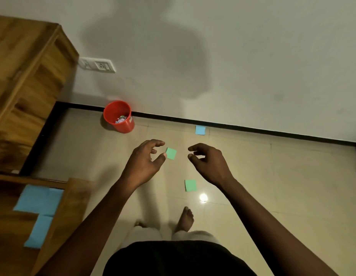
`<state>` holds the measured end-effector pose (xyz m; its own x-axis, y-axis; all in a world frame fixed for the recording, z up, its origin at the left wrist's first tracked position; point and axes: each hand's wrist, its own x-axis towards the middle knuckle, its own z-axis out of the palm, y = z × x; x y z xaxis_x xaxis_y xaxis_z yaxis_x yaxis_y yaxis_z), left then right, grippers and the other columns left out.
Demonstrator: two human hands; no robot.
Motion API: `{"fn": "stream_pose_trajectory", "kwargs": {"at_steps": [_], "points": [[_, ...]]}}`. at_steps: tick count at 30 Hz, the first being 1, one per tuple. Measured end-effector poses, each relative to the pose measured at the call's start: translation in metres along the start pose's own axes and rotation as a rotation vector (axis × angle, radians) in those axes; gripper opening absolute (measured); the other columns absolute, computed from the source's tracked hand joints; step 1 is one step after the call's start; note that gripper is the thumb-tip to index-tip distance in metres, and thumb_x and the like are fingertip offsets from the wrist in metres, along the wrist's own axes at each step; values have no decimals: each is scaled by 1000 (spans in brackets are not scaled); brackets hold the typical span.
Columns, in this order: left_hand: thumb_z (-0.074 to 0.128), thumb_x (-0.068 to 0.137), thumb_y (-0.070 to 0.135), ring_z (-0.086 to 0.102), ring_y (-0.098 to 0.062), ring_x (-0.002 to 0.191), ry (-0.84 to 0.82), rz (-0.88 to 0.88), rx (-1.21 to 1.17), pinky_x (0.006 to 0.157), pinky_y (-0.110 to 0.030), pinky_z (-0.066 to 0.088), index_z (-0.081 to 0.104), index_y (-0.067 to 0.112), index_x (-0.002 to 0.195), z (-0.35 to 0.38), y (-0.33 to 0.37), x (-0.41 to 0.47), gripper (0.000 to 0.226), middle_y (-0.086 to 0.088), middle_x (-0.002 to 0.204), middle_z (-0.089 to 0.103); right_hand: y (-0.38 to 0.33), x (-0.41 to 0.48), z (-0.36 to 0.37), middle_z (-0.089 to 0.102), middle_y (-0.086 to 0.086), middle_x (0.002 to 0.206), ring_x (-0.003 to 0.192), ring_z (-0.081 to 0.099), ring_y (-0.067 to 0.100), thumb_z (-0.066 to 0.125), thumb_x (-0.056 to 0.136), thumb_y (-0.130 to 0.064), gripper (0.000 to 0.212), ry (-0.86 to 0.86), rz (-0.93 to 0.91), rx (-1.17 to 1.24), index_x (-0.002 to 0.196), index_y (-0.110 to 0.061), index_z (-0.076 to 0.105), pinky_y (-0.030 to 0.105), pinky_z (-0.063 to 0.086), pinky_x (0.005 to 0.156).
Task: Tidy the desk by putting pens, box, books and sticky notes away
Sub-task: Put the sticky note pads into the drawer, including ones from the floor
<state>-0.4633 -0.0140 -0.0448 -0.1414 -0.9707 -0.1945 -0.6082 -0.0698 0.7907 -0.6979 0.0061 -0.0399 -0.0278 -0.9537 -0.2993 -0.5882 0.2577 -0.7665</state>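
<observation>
Head view, green note [171, 153] beside left hand [145, 162]

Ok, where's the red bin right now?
In the head view the red bin stands on the floor by the wall, left of centre, beyond the left hand and right of the wooden cabinet.

2 green sticky notes [190, 185] near red bucket [125, 126]

Dim warm light, lamp glare [203, 197] on glossy floor [272, 176], broad shadow [153, 62] on wall [272, 56], wide-angle edge bending.
</observation>
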Motion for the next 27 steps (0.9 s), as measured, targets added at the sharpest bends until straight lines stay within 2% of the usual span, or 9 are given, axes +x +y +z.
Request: {"fn": "stream_pose_trajectory", "kwargs": {"at_steps": [2, 7, 13, 19, 27], "points": [[69, 92, 34, 61, -8, 109, -1, -8, 1, 87, -37, 59, 62, 31, 129, 12, 7, 10, 37, 13, 129, 62, 12, 17, -15, 71, -9, 114, 105, 66, 4, 65, 94, -35, 25, 12, -1, -17, 118, -29, 70, 24, 56, 86], [70, 92, 33, 61, -6, 108, -17, -26, 1, 85, -38, 60, 62, 31, 128, 41, 6, 35, 37, 13, 127, 62, 35, 66, -39, 69, -9, 124, 109, 65, 6, 66, 93, -34, 32, 30, 9, -56, 124, -29, 67, 25, 55, 88], [70, 91, 34, 60, -8, 109, -92, -30, -9, 89, -33, 56, 60, 32, 130, 73, 7, 82, 40, 11, 131, 59, 53, 109, -54, 61, -5, 138, 122, 60, 11, 66, 93, -34, 43, 43, 9, -119, 135, -27, 59, 41, 54, 100], [68, 91, 37, 60, -9, 110, -148, -14, 8, 93, -37, 56, 60, 35, 129, 107, 25, 138, 39, 13, 131, 58, 83, 161, -73, 56, -2, 144, 127, 57, 18, 65, 94, -35, 50, 41, 27, -219, 142, -24, 53, 43, 50, 104], [68, 90, 34, 61, -9, 110, -87, -147, 18, 88, -31, 55, 59, 33, 128, 195, 10, 193, 39, 13, 131, 58, 182, 260, -72, 48, 5, 152, 136, 50, 24, 61, 97, -33, 56, -126, 15, -327, 149, -18, 44, 37, 43, 107]]}}
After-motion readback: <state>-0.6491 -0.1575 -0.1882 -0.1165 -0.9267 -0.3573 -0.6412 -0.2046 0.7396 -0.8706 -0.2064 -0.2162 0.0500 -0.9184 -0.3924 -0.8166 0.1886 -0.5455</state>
